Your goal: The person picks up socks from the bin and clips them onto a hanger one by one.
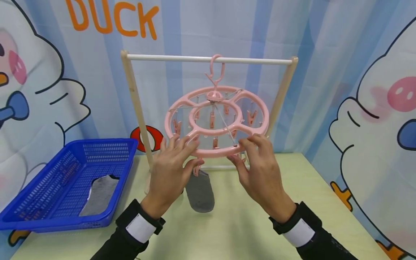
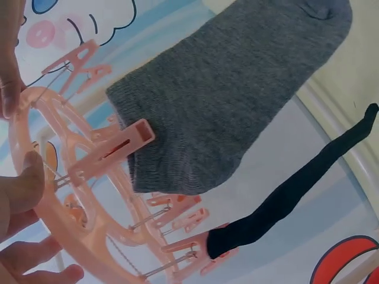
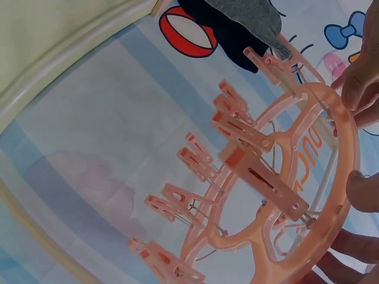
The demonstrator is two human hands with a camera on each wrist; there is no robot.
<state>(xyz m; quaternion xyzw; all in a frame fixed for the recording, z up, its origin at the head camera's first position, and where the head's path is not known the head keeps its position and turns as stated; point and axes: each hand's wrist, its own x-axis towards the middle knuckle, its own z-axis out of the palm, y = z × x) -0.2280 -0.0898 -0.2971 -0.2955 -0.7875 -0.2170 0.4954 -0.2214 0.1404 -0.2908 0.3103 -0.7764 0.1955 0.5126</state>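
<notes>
A pink clip hanger hangs by its hook from a white rod, its near side tipped down. My left hand grips the front rim at the left, fingers over the top and thumb beneath. At the right of the same rim, my right hand pinches it between thumb and fingers. A grey sock dangles from a pink clothespin close to my left hand. Farther along the ring, another clip holds a black sock. Several clothespins in the right wrist view, such as one clothespin, hold nothing.
The rod rests on a wooden-sided stand at the table's back. Left of it sits a blue basket with a grey and black sock inside. A duck-print curtain surrounds the pale table.
</notes>
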